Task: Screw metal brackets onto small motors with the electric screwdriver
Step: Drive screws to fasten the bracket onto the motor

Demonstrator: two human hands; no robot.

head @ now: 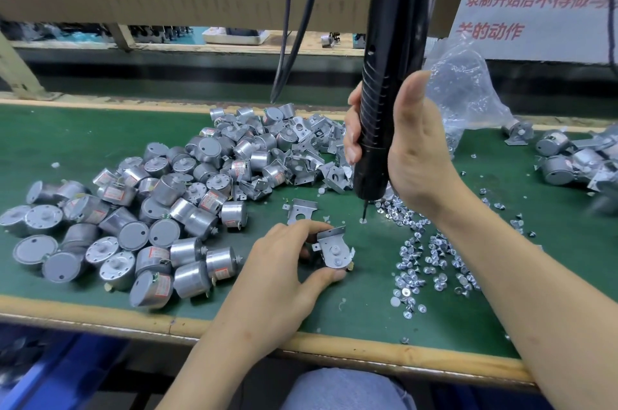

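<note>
While the left hand [287, 262] pinches a small motor [334, 250] with a metal bracket [327, 237] laid over its face, the right hand [413, 148] wraps around the black electric screwdriver [384, 92]. The tool is held upright just beyond that motor, its bit tip down on a single loose screw [363, 219] on the green bench mat [361, 312], apparently to pick it up. Whether any screw already sits in the bracket is too small to tell, so this unit looks unfinished. Left of the held motor lies a large heap of bare motors [150, 209]. Beyond it is a tangle of loose brackets [311, 148], with one spare bracket [301, 210] just behind the left fingers. Right of the held motor, scattered screws [431, 262] litter the mat. Farther right and back, a small cluster of motors [568, 158] that appear to carry brackets sits near a crumpled plastic bag [465, 92]. Judging by the piles, most of the job lies ahead.
</note>
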